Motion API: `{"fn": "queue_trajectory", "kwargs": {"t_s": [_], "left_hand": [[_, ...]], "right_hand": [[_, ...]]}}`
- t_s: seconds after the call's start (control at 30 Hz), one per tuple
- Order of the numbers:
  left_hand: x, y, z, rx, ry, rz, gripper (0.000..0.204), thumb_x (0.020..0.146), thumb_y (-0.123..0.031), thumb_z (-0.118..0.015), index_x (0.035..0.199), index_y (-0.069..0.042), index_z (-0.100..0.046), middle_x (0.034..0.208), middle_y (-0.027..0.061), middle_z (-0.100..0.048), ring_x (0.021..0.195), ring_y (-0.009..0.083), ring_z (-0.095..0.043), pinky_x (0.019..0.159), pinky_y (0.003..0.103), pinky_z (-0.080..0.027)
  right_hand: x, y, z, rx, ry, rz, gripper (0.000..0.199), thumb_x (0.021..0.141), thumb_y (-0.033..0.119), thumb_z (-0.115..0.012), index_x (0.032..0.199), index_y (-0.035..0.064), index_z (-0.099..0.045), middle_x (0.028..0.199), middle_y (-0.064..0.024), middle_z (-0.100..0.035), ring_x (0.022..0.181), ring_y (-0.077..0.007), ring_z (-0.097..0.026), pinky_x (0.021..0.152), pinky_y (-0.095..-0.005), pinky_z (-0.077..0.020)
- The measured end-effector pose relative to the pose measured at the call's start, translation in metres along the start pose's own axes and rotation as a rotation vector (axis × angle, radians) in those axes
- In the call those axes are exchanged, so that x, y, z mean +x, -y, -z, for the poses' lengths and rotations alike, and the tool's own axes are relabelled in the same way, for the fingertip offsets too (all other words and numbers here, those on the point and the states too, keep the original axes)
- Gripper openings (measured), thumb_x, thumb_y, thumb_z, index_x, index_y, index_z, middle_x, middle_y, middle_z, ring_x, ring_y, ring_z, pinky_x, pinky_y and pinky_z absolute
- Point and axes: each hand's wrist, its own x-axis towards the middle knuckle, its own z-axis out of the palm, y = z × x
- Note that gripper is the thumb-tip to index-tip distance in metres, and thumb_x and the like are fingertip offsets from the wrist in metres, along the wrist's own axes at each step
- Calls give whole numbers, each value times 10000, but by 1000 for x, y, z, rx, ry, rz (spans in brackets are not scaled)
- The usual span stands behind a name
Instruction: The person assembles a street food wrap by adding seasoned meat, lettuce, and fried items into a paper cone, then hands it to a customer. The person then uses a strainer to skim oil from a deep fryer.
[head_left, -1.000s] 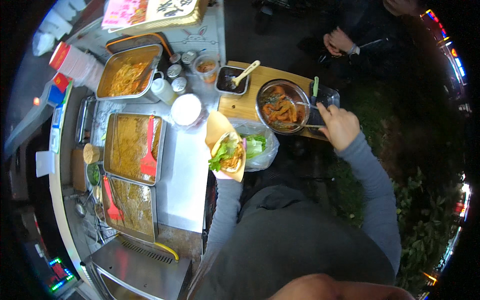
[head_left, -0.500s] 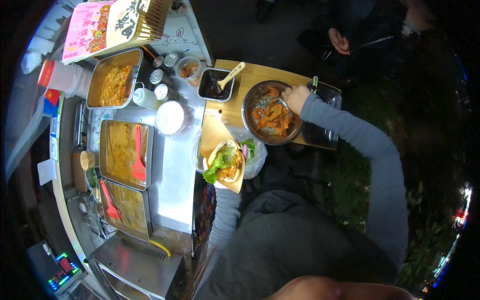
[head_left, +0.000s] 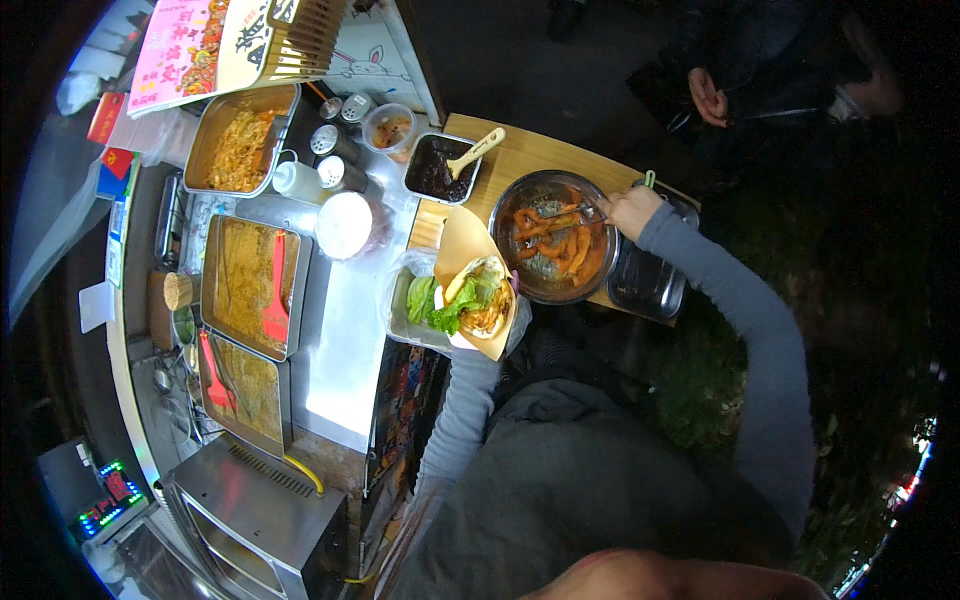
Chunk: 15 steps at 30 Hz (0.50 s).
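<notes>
a night food stall: a steel counter (head_left: pixel 345 350) lit bright from above, dark ground beyond its right side. below the counter stands a steel oven box (head_left: pixel 262 520); above it leans a pink menu board (head_left: pixel 185 50) (small coloured lights glow far left).

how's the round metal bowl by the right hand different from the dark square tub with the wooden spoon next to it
The metal bowl is round, shiny and larger, and it holds orange strips that the right hand works with tongs. The square tub is smaller and black-walled, and it holds a dark sauce-like filling with a wooden spoon resting in it, untouched. Both sit on the wooden board.
</notes>
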Motion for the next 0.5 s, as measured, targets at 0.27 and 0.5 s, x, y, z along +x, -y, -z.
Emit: {"fn": "queue_trajectory", "kwargs": {"t_s": [0.27, 0.5], "left_hand": [[36, -3, -6, 597, -98, -122, 639, 878, -526, -417, 1204, 7, -551, 1163, 215, -588, 1040, 345, -579, 898, 465, -496], [56, 26, -17, 536, -336, -191, 332, 933, -219, -484, 1182, 0, -499, 1100, 174, -603, 903, 290, -643, 747, 412, -577]], "right_hand": [[-73, -2, 76, 136, -235, -143, 376, 764, 223, -705, 1082, 41, -621, 854, -87, -632, 763, -238, -631, 677, -345, -512], [-120, 28, 168, 23, -345, -73, 358, 794, 208, -681, 1082, 6, -614, 807, -75, -598, 690, -212, -601, 612, -328, -497]]}}
